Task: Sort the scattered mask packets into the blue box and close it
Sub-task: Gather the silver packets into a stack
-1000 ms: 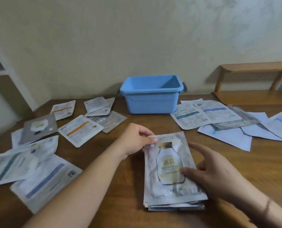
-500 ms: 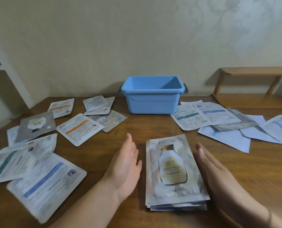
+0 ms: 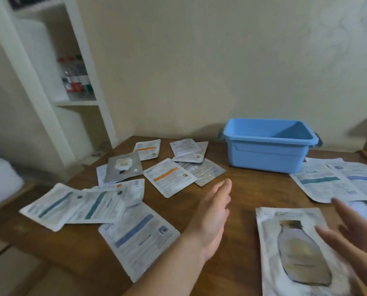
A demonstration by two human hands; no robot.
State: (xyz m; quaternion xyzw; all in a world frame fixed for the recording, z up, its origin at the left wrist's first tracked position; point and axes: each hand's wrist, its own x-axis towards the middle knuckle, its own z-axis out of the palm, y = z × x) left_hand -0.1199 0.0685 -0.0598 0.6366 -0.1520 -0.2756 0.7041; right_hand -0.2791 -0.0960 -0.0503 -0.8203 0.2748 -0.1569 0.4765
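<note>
Blue box [image 3: 266, 153] lidless, left hand [image 3: 213, 214] flat open, right hand [image 3: 358, 233] blurred, seemingly open, beside packet stack [image 3: 293, 251].

packet [image 3: 293, 251] print blurred, no legible text

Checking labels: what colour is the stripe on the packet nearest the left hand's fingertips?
Orange stripe on the white packet, clearest in the head view.

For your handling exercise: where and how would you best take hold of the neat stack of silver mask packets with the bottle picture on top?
Probably grip the stack of silver bottle-print mask packets by its two long side edges, one hand from each side. It lies flat on the wooden table with edges aligned, and the open left hand and right hand already flank it, so squeezing inward should keep it together.
</note>
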